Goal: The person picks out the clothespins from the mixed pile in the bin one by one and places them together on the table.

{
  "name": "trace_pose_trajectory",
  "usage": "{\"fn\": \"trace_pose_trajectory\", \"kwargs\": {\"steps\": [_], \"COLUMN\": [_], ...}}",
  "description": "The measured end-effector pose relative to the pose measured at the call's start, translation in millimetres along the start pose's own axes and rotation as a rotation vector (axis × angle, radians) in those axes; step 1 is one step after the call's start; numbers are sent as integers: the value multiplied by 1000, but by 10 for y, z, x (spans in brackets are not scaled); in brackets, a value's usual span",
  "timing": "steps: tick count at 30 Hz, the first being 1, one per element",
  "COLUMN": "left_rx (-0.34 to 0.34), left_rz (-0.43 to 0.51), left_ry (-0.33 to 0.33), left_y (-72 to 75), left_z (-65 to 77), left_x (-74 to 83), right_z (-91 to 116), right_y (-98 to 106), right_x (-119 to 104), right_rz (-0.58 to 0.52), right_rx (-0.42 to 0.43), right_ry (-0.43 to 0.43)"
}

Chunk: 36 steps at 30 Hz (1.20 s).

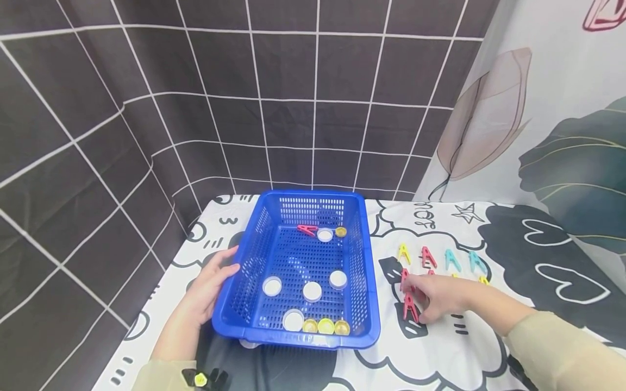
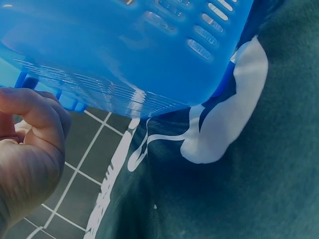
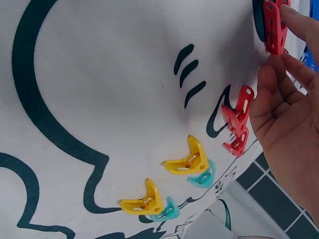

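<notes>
A blue plastic basket (image 1: pixel 293 343) holds several white caps (image 1: pixel 312 291), several yellow caps (image 1: pixel 326 326) and one red clothespin (image 1: pixel 307 229). My left hand (image 1: pixel 210 282) is at the basket's left rim, thumb and index fingertips against its outer edge. In the left wrist view, the curled fingers sit right under the basket's edge. To the right of the basket, my right hand (image 1: pixel 435 296) reaches over the cloth and pinches a red clothespin (image 1: pixel 409 309) between thumb and fingers. Another red clothespin (image 1: pixel 404 277) lies by its fingertips, partly covered.
Past the right hand lie more clothespins: a yellow one (image 1: pixel 403 252), a red one (image 1: pixel 427 257) and two teal ones (image 1: pixel 452 260). Others show beside the forearm, such as a yellow clothespin (image 3: pixel 189 158). A white cap (image 1: pixel 249 344) peeks out beneath the basket's front. Dark gridded fabric (image 1: pixel 293 125) hangs behind.
</notes>
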State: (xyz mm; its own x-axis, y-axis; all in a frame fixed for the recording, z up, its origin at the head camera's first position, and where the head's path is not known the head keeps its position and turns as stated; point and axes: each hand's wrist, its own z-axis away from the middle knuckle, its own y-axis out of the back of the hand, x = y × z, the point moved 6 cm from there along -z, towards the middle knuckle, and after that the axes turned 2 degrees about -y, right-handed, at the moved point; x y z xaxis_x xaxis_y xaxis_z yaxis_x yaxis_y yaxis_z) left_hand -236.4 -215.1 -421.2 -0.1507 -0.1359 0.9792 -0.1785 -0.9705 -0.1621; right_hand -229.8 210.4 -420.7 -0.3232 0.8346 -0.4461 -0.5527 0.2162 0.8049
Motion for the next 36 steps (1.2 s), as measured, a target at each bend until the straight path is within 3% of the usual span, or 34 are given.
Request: {"fn": "trace_pose_trajectory", "kwargs": {"steps": [7, 12, 18, 30, 36], "left_rx": [3, 2, 2, 6, 7], "left_rz": [-19, -15, -4, -6, -13], "left_ry": [-4, -12, -7, 7, 13], "left_y": [2, 2, 6, 4, -5], "left_z": [-3, -9, -10, 4, 12], "left_x": [4, 16, 20, 16, 8], "right_z": [-31, -25, 7, -88, -171], "right_y": [-46, -25, 147, 487, 697], "right_x": [27, 6, -102, -300, -403], "right_rz": [-14, -2, 33, 39, 71], "right_rx": [-19, -14, 25, 31, 78], "right_ry": [-46, -26, 66, 8, 61]}}
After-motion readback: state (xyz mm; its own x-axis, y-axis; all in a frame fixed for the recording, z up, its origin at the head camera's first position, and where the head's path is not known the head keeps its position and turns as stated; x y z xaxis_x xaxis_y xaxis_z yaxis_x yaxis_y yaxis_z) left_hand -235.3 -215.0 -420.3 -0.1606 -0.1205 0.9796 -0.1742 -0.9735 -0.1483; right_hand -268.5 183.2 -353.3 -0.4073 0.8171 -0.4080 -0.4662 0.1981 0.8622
